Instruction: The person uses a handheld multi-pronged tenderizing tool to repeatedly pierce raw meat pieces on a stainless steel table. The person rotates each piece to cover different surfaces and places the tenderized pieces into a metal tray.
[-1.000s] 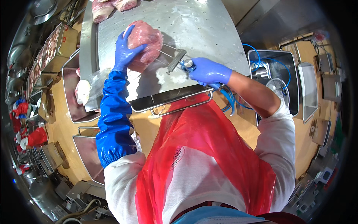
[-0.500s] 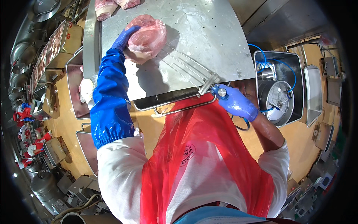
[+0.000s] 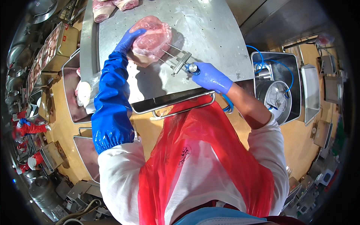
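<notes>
And there it was at 11 o'clock in the view: the raw meat cut (image 3: pixel 153 40), propped on the metal table (image 3: pixel 210 41). The left hand (image 3: pixel 129 40) had it from 9 o'clock, curled round its side, one digit laid over the face; the other fingers were hidden, so how far they spread I couldn't tell. In from the meat's 4 o'clock side came the needle tool (image 3: pixel 182 63), the right hand (image 3: pixel 213 77) wrapped firmly about its grip. The needles (image 3: pixel 175 48) met the flesh, part of their length showing (how deep the tips sat was anyone's guess). This looked like the piercing step, probably injecting. The next move, I judged, called for the left hand to brace while the right drove straight along the needles' line toward 10 o'clock, without twisting. Up at 11 o'clock, more cuts (image 3: pixel 102 10) lay at the table's far edge.
</notes>
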Action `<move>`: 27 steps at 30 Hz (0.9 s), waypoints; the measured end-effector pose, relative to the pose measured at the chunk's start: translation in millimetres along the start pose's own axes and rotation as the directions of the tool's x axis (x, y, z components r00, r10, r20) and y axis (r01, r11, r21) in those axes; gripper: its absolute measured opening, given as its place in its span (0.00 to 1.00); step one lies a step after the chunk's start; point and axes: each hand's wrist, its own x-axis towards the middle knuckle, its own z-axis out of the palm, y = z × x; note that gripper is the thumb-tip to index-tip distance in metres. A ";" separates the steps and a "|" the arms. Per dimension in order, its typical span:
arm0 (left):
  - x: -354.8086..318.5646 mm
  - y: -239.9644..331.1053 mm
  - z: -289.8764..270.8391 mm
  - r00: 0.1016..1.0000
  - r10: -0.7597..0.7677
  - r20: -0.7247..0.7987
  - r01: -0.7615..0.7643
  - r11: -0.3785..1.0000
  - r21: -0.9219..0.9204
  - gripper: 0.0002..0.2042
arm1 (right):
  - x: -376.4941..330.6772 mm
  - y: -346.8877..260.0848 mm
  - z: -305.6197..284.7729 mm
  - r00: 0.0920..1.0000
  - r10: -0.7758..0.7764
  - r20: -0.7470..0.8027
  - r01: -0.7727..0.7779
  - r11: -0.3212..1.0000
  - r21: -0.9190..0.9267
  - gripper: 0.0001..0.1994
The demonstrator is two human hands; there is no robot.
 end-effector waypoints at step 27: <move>-76.1 -21.3 142.3 0.551 0.691 0.467 -0.714 0.102 0.693 0.18 | -8.2 16.5 25.0 0.982 0.104 0.161 -0.105 0.994 0.000 0.16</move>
